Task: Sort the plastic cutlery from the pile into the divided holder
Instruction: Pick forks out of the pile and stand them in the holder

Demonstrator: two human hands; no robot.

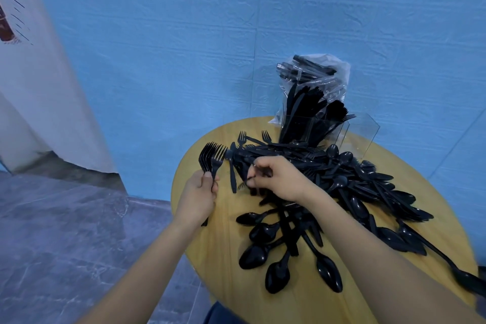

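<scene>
A pile of black plastic cutlery (342, 187) covers the round wooden table (221, 244), with spoons toward me and forks and knives farther back. My left hand (197, 197) grips a bunch of black forks (211, 158), tines up, at the table's left edge. My right hand (276, 179) reaches into the pile's left side, and its fingers pinch a black fork (246, 181) there. The clear divided holder (320, 126) stands at the table's back, with knives and forks upright in it.
A clear plastic bag (315, 71) with more black cutlery leans on the blue wall behind the holder. The holder's right compartment (360, 137) looks see-through. Grey floor lies to the left of the table, and a white wall stands at far left.
</scene>
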